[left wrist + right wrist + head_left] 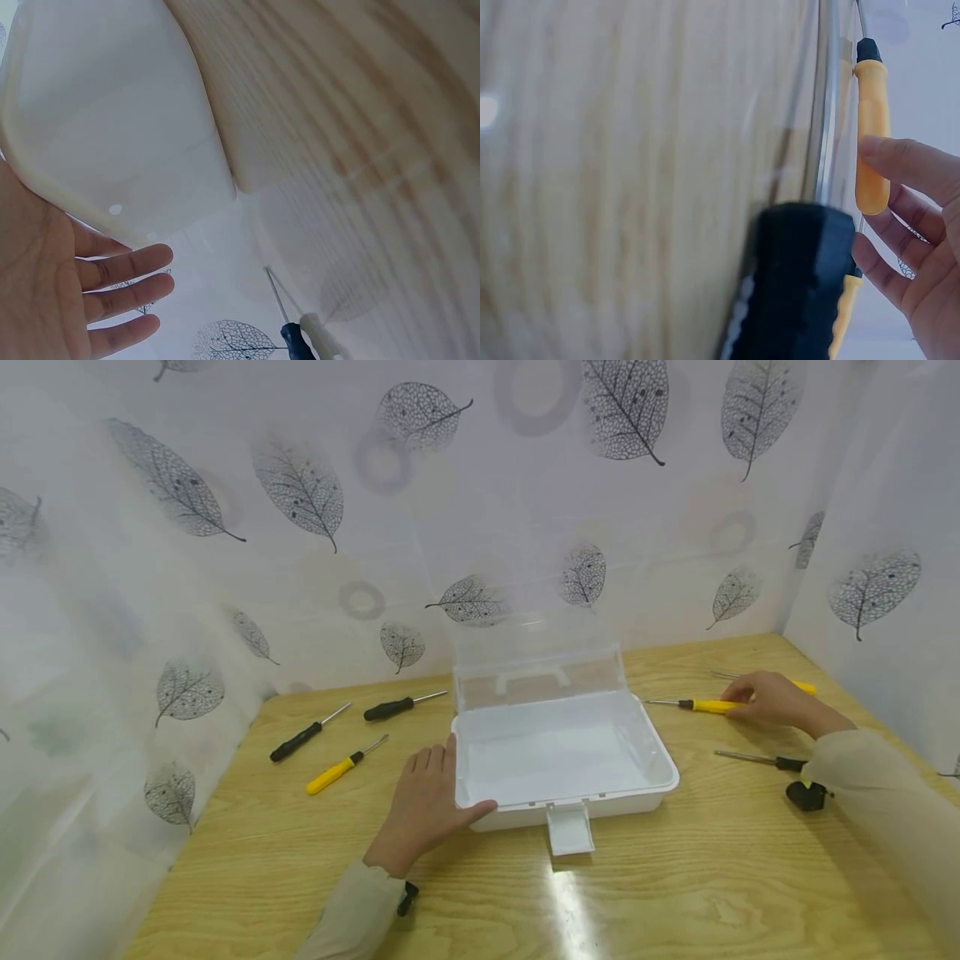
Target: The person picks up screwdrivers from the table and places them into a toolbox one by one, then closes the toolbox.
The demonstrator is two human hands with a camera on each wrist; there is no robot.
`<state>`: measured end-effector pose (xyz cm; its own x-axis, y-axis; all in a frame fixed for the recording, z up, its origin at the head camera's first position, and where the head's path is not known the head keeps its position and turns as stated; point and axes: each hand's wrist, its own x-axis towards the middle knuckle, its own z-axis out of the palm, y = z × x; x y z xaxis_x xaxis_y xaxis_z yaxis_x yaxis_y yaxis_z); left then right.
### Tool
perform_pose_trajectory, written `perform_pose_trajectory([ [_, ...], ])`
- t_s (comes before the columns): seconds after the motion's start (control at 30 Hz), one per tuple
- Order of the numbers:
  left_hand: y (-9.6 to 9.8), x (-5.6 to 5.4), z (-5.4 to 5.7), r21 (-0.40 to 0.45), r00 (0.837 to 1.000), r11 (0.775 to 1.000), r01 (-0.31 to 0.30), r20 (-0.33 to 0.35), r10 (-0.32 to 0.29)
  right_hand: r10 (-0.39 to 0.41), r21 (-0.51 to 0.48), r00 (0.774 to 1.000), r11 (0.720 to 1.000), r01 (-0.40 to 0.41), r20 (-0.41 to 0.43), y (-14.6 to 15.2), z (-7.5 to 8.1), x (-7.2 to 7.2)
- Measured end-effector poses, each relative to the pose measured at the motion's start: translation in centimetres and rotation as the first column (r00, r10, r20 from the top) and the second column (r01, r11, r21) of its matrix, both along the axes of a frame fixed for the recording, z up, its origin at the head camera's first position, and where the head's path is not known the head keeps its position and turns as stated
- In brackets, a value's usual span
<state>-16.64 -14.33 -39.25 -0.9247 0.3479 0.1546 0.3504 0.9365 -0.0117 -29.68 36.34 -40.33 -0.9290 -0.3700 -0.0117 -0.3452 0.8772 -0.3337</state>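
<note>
A white plastic box [555,756] lies in the middle of the table with its clear lid [540,681] raised at the back and its front latch [570,831] hanging down. My left hand [423,806] rests against the box's front left corner, fingers straight along the side and thumb on the front rim. On the right, my right hand [776,700] pinches the handle of a yellow screwdriver [872,169] between thumb and fingers. Behind that hand lies another yellow screwdriver [804,687], partly hidden. A black-handled screwdriver [750,757] lies nearer, its handle partly covered by the sleeve.
Left of the box lie two black-handled screwdrivers [296,742] and a yellow screwdriver [330,777]. A leaf-patterned curtain [480,527] closes off the back and both sides of the wooden table [675,877].
</note>
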Motion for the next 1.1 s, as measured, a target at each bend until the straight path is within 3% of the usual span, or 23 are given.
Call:
perform_pose_trajectory([
  [0.57, 0.0, -0.1, -0.1, -0.017, 1.0, 1.0, -0.009, 0.021, 0.009, -0.013, -0.036, 0.998, 0.999, 0.011, -0.057, 0.3, -0.1, 0.5],
  [1.1, 0.0, 0.0, 0.0, -0.014, 1.0, 1.0, -0.006, 0.015, 0.006, -0.018, -0.054, 0.997, 0.998, 0.014, -0.078, 0.3, 1.2, 0.8],
])
